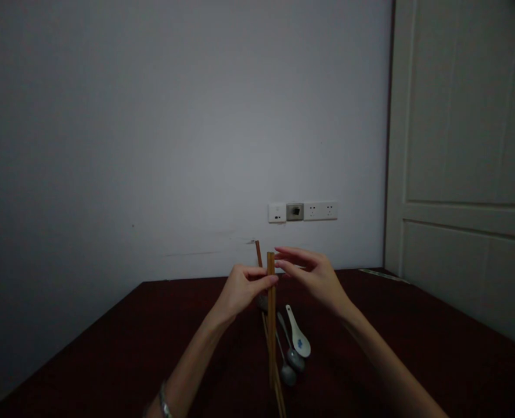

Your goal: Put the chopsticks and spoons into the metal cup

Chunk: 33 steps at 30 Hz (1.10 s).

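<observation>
My left hand [242, 290] is closed around a bundle of wooden chopsticks [271, 325], holding them upright over the dark red table [130, 348]. My right hand [312, 273] hovers at the top of the bundle, fingers stretched out, with the fingertips touching or almost touching the chopstick tips. Below the hands, a white ceramic spoon [298, 337] with a blue mark lies on the table. Two metal spoons [290, 357] lie beside it. More chopsticks [278, 400] lie on the table near the front edge.
A pale wall [174, 145] stands behind the table, with a row of sockets [303, 211] just above the table's far edge. A white door [466, 174] is at the right. A bracelet [165, 403] is on my left wrist.
</observation>
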### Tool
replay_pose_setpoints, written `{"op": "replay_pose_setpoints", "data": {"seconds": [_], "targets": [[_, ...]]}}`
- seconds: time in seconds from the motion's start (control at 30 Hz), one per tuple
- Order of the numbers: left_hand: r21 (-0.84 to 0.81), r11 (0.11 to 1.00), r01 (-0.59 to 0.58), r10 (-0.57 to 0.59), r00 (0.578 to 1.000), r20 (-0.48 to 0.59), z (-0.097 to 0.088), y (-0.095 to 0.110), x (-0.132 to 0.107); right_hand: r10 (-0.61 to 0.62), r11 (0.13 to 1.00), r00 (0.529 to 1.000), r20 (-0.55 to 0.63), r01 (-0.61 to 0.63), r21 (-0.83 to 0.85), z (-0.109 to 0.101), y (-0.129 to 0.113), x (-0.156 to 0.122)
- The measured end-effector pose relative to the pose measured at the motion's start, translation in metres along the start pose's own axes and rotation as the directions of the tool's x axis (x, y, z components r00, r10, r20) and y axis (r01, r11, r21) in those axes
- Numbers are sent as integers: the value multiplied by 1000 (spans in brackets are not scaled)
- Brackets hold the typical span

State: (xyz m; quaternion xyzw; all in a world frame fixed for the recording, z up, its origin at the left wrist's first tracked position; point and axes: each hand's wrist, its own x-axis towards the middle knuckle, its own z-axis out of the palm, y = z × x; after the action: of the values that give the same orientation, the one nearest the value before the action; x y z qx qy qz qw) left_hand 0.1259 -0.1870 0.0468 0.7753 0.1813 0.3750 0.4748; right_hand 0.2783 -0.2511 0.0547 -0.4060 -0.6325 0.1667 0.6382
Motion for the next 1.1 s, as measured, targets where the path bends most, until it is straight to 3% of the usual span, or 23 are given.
{"op": "replay_pose_setpoints", "data": {"seconds": [0.27, 0.77, 0.9, 1.1], "targets": [[92, 996, 1, -5, 999, 47, 5, -2, 0, -73, 988, 996, -55, 65, -141, 0, 6, 0], [79, 997, 9, -17, 996, 92, 8, -5, 0, -101, 986, 988, -117, 84, -141, 4, 7, -2], [83, 997, 4, -10, 997, 72, 9, -4, 0, -70, 992, 987, -143, 55, -111, 7, 7, -2], [32, 999, 9, -8, 999, -46, 4, -6, 3, 98, 989, 991, -87, -88, 116, 3, 10, 2]]}}
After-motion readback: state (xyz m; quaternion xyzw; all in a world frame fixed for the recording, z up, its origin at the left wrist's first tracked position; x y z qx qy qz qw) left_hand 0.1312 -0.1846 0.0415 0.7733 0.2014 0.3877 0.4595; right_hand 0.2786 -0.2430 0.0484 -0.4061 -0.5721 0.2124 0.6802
